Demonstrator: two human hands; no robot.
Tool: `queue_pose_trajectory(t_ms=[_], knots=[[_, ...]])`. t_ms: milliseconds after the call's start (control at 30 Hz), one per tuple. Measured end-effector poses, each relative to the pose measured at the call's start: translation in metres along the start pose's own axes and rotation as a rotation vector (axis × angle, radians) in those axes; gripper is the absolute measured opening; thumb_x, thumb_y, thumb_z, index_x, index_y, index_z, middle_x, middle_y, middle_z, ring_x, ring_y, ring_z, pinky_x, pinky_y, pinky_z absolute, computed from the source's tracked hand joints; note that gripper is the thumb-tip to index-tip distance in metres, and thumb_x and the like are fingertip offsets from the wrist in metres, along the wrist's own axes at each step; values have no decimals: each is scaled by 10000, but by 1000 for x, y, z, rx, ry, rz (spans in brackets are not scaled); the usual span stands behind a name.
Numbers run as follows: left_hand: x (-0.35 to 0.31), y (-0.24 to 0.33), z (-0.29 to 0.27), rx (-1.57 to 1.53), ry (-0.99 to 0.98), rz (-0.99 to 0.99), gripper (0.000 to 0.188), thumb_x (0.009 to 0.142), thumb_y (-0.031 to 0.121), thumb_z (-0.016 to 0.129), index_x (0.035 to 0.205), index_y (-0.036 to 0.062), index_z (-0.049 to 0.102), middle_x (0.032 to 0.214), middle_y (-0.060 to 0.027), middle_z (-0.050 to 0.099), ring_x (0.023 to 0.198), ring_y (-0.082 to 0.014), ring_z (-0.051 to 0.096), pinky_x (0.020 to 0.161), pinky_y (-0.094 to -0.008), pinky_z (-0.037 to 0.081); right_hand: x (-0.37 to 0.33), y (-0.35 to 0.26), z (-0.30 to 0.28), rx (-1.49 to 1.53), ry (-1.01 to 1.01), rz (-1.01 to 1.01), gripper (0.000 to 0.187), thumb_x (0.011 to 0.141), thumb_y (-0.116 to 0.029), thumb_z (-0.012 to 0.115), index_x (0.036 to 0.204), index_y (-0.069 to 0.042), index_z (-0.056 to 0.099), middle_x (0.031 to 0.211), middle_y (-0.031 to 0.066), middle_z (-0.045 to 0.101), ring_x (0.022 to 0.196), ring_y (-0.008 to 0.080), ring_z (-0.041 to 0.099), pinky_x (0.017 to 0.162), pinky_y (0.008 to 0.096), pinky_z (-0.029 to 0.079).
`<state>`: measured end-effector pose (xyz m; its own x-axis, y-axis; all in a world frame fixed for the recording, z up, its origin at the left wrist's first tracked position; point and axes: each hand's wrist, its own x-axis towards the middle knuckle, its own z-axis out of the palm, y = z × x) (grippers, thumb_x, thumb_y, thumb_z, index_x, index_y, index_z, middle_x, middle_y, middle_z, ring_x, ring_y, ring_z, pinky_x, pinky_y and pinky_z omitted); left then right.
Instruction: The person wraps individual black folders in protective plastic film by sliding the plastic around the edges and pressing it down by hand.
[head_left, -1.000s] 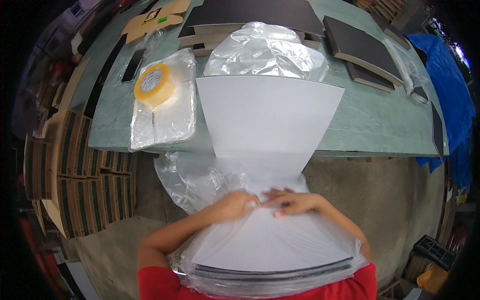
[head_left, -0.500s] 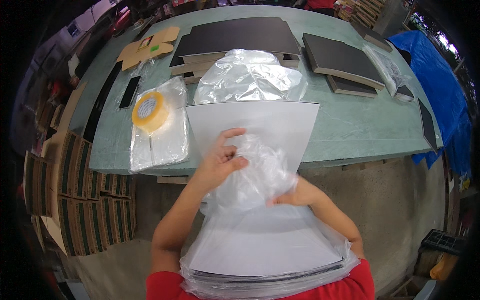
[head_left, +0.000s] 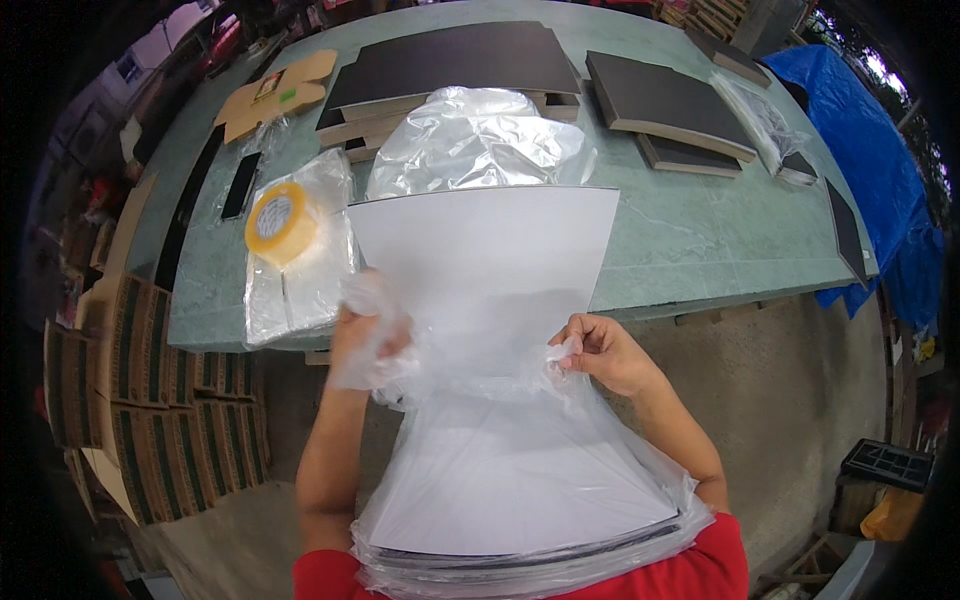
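Observation:
A large white board reaches from close to my body up over the table's near edge. Its lower part lies inside a clear plastic bag, where several dark-edged sheets show as a stack at the bottom. At the bag's mouth, my left hand is closed on bunched plastic at the board's left side, partly veiled by film and slightly blurred. Opposite it, my right hand pinches the bag's rim at the right side. The upper part of the board is outside the bag.
Behind the board, shiny clear plastic lies before stacked black boards. To the left are a tape roll on flat plastic bags, a phone and a cardboard piece. More black boards sit right.
My hands have moved apart, spreading the bunched plastic from the middle of the board to its two sides. The bare board now shows between them. The view has shifted slightly.

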<state>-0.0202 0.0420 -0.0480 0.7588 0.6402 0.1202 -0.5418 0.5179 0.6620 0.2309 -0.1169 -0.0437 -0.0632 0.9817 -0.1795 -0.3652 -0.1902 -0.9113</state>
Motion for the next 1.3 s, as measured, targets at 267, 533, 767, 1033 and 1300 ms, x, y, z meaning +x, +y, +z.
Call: queue_pose_trajectory(t_ms=[267, 533, 767, 1033, 1300], knots=[[16, -51, 68, 919, -98, -547, 221, 762, 222, 619, 813, 11, 579, 700, 5, 553, 646, -44, 467, 562, -201, 389, 9, -28, 31, 170, 359, -290, 90, 751, -54, 551, 740, -59, 462, 824, 64, 541, 763, 132, 512, 714, 257, 406], [17, -48, 66, 1042, -60, -263, 106, 737, 107, 634, 757, 29, 565, 701, 17, 551, 654, -47, 473, 575, -199, 392, -11, 3, 27, -528, 350, -264, 332, 661, -83, 673, 918, 8, 483, 906, 62, 512, 837, 135, 490, 725, 256, 397], [19, -27, 53, 1125, 159, -146, 91, 733, 35, 616, 774, 12, 538, 695, 17, 542, 672, -46, 461, 596, -185, 391, -24, 11, 5, -563, -142, -42, 277, 675, -74, 671, 910, 23, 561, 810, 42, 586, 756, 120, 525, 695, 257, 418], [17, -11, 54, 1119, 340, -4, 105, 707, 5, 597, 724, 14, 493, 654, -33, 514, 659, -73, 471, 578, -221, 407, -12, -34, 21, 18, 23, 38, 129, 756, -63, 582, 852, 18, 610, 761, 76, 614, 649, 125, 566, 608, 227, 451], [14, -21, 95, 917, -105, -82, 105, 720, 62, 609, 771, 9, 533, 672, -32, 545, 618, -86, 507, 559, -221, 421, 5, -22, 41, 116, 231, -88, 138, 772, -158, 607, 764, -23, 581, 708, 3, 564, 627, 74, 517, 552, 221, 424]])
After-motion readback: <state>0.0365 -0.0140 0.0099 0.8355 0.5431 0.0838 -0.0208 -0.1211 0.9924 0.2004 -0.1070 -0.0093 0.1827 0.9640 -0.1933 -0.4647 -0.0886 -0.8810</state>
